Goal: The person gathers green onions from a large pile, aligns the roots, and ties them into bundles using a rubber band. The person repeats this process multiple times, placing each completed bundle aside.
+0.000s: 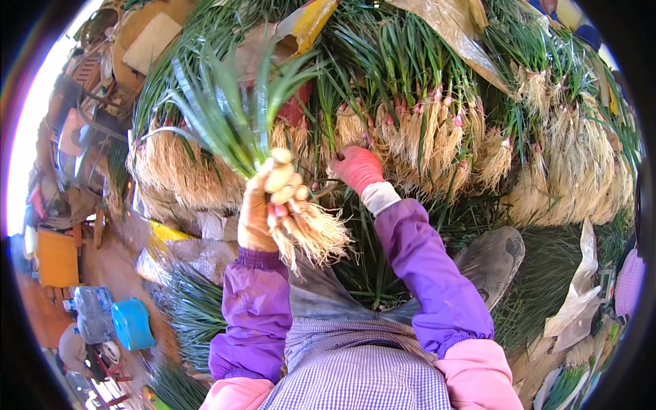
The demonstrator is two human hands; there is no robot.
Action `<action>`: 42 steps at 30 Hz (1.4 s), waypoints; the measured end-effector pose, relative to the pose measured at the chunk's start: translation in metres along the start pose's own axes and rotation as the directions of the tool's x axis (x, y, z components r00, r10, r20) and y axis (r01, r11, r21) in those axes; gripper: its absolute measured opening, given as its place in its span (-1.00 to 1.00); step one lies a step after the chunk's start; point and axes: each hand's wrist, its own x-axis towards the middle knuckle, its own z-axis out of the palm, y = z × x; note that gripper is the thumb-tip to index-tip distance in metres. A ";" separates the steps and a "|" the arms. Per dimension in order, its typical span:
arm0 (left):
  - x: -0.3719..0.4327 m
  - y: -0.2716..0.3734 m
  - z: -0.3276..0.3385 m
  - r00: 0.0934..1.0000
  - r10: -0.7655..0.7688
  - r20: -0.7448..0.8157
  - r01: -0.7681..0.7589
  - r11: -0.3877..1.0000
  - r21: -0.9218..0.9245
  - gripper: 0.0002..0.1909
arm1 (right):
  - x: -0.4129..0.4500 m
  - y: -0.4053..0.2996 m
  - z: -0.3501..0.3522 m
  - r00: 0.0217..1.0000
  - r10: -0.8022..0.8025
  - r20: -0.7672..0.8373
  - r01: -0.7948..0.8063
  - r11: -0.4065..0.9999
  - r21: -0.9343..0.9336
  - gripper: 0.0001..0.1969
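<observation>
A bunch of green-leaved seedlings with pinkish bulbs and pale stringy roots (310, 230) is held upright in my gloved left hand (269, 189), its fingers wrapped round the stems and the leaves fanning up. To the right, my right hand (357, 165), in a reddish-pink glove, reaches to the lower edge of the piled seedlings (435, 123). Its fingertips touch or nearly touch roots and a stem there; whether they grip anything is hidden. Purple sleeves cover both forearms.
More root bundles (579, 154) lie at the right, leafy bunches (195, 307) at lower left. Plastic sacking (456, 36) drapes over the pile. A blue plastic container (133, 324) stands beside clear water jugs (93, 313). A shoe (494, 264) rests among the leaves.
</observation>
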 end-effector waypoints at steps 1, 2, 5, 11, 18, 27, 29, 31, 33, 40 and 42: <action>0.007 0.004 -0.002 0.979 0.043 0.200 -0.011 0.987 -0.161 -0.79 | 0.012 0.020 0.002 0.996 -0.015 0.087 0.006 0.995 0.103 -0.63; -0.002 0.005 0.009 0.971 0.184 0.153 -0.155 0.971 -0.182 -0.80 | 0.011 0.033 0.003 0.983 -0.001 0.182 -0.108 0.805 0.583 -0.63; -0.012 0.006 -0.024 0.952 0.210 0.221 -0.155 0.958 -0.241 -0.74 | -0.035 0.012 -0.041 0.988 -0.075 0.138 -0.155 -0.347 0.925 -0.74; -0.030 -0.020 -0.024 0.978 0.157 0.136 -0.124 0.966 -0.227 -0.76 | -0.075 0.027 -0.094 0.995 0.075 -0.062 0.043 0.231 0.972 -0.80; -0.025 -0.058 0.015 0.901 0.000 -0.434 0.282 0.760 0.585 -0.63 | -0.146 -0.026 -0.068 0.857 -0.400 -0.324 0.400 0.914 -0.071 -0.82; -0.026 -0.066 0.001 0.896 -0.145 -0.420 0.351 0.809 0.471 -0.79 | -0.082 -0.009 -0.060 0.980 -0.137 0.146 0.053 0.880 0.472 -0.47; -0.024 -0.070 0.003 0.885 -0.051 -0.463 0.345 0.741 0.576 -0.84 | -0.076 -0.017 -0.057 0.915 -0.120 0.386 -0.065 0.898 0.434 -0.51; -0.028 -0.072 0.008 0.902 0.029 -0.430 0.275 0.730 0.626 -0.87 | -0.083 -0.020 -0.055 0.933 -0.104 0.345 -0.057 0.902 0.428 -0.63; -0.028 -0.071 -0.006 0.882 -0.041 -0.469 0.369 0.679 0.635 -0.90 | -0.089 -0.015 -0.044 0.900 -0.431 -0.059 0.421 0.897 -0.136 -0.74; -0.034 -0.077 0.004 0.852 -0.097 -0.514 0.402 0.751 0.524 -0.81 | -0.069 0.019 -0.061 0.984 -0.059 0.169 -0.029 0.877 0.479 -0.65; -0.031 -0.073 0.002 0.842 -0.137 -0.523 0.476 0.644 0.599 -0.82 | -0.078 -0.005 -0.055 0.938 -0.217 0.272 0.028 0.827 0.562 -0.65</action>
